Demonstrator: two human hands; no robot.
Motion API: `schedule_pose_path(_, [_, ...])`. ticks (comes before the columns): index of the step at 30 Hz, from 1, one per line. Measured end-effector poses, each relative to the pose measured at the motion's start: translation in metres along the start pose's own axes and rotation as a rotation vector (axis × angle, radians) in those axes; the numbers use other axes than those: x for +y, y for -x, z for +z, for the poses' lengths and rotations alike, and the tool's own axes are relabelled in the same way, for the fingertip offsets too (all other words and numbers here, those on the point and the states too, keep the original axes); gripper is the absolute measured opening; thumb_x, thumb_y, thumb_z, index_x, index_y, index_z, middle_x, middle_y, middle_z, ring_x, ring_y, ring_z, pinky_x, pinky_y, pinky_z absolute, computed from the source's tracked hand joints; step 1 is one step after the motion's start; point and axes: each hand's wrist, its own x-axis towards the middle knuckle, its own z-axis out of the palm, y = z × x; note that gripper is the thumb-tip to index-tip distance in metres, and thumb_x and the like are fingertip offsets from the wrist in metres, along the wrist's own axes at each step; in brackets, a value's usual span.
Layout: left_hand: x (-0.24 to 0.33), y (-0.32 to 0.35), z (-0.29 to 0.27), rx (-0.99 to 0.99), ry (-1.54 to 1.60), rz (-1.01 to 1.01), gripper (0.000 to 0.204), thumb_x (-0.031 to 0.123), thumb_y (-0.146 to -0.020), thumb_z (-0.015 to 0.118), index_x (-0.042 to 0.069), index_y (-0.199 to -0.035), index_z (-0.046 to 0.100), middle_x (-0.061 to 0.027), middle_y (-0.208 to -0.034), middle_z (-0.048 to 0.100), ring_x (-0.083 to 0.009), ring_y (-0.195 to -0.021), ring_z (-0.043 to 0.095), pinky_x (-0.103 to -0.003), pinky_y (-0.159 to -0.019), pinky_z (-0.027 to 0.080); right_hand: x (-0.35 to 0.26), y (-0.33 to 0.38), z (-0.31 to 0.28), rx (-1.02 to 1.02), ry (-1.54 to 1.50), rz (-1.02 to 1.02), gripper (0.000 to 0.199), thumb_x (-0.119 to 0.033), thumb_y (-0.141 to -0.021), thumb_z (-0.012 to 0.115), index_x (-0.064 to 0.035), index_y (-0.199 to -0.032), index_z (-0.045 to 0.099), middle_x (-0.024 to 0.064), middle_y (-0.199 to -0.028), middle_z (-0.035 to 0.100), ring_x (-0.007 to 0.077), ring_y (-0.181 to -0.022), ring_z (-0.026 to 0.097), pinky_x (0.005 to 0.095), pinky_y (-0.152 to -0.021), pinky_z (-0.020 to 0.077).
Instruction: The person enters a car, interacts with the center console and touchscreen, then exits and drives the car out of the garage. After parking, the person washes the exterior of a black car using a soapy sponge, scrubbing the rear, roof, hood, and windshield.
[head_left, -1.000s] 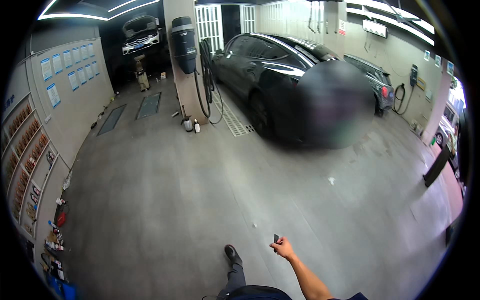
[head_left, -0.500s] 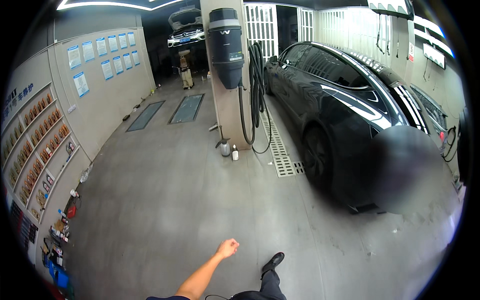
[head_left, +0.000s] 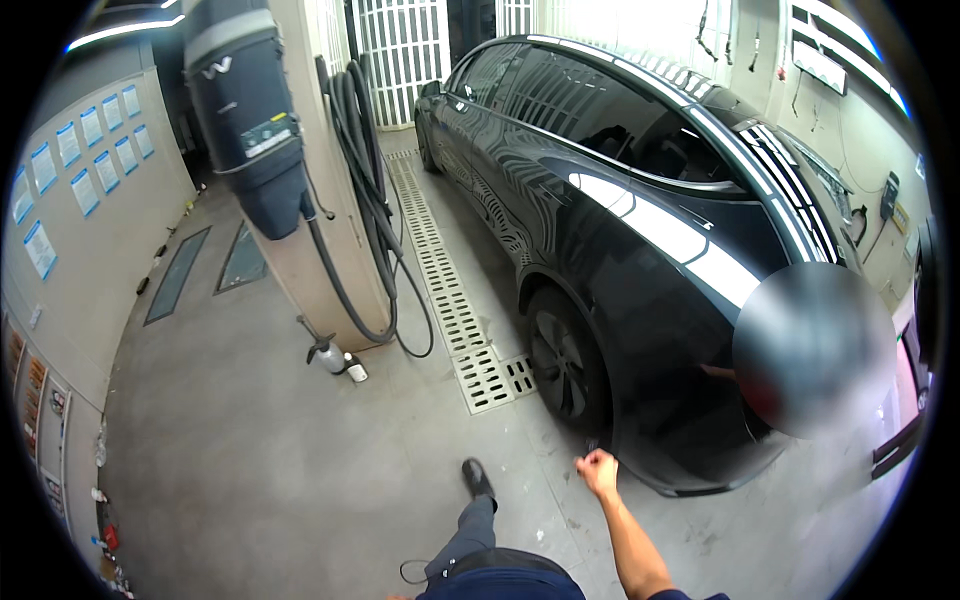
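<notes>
Black car (head_left: 640, 250) fills the right half of the view, parked nose toward the far shutter doors, its rear wheel (head_left: 562, 362) and the dark rear corner of the body closest to the person. The right hand (head_left: 598, 470) swings forward just short of that rear corner, low beside the bumper and near the wheel but touching neither; its fingers (head_left: 604, 462) are curled into a loose fist, and whether they enclose some small object cannot be told from here. The left hand is out of view below the frame. One dark shoe (head_left: 477, 478) is planted forward on the grey concrete floor (head_left: 250, 450), so the step in hand reads as an approach on foot toward the car's rear flank, with no contact made yet. Another person stands close against the rear quarter, partly blurred, a hand (head_left: 716, 372) resting on the dark panel there. To the left a pillar (head_left: 320, 200) carries a dark wall unit (head_left: 245, 110) with thick black hoses (head_left: 370, 200) looping down, a small spray bottle (head_left: 330, 356) stands at its foot, and a long floor drain grate (head_left: 450, 300) runs alongside the car. As a judgement, any next move at the car calls for closing the last gap without crowding the person already there, stepping clear of the grate, and uncurling the fist before touching the paintwork.
</notes>
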Motion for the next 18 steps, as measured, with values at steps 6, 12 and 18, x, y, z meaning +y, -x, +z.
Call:
schedule_pose_path(6, [0.188, -0.126, -0.171, 0.145, -0.098, 0.177, 0.029, 0.032, -0.089, 0.056, 0.010, -0.084, 0.075, -0.0153, -0.095, 0.074, -0.0335, -0.091, 0.071, -0.046, -0.078, 0.056, -0.081, -0.249, 0.070, -0.016, -0.025, 0.145, 0.030, -0.014, -0.076, 0.082, -0.0008, -0.069, 0.056, 0.0050, -0.061, 0.062, 0.0116, -0.056, 0.065, 0.0301, -0.053, 0.0564])
schedule_pose_path(12, [0.550, -0.189, -0.505, 0.399, 0.435, 0.397, 0.026, 0.025, -0.089, 0.067, 0.006, -0.107, 0.070, -0.0124, -0.098, 0.075, -0.0257, -0.091, 0.071, -0.039, -0.082, 0.055, -0.248, -0.379, 0.128, -0.233, -0.028, 0.119, 0.028, -0.017, -0.076, 0.085, -0.0020, -0.073, 0.061, 0.0035, -0.066, 0.066, 0.0074, -0.062, 0.062, 0.0257, -0.058, 0.0516])
schedule_pose_path(18, [0.885, -0.139, -0.726, -0.067, 0.578, 1.130, 0.032, 0.028, -0.104, 0.059, 0.004, -0.124, 0.066, -0.0046, -0.121, 0.068, -0.0153, -0.112, 0.062, -0.032, -0.097, 0.050, -0.339, -0.575, 0.248, -0.495, -0.091, -0.084, 0.032, -0.025, -0.077, 0.086, -0.0019, -0.081, 0.065, 0.0030, -0.071, 0.065, 0.0073, -0.066, 0.057, 0.0265, -0.065, 0.0501])
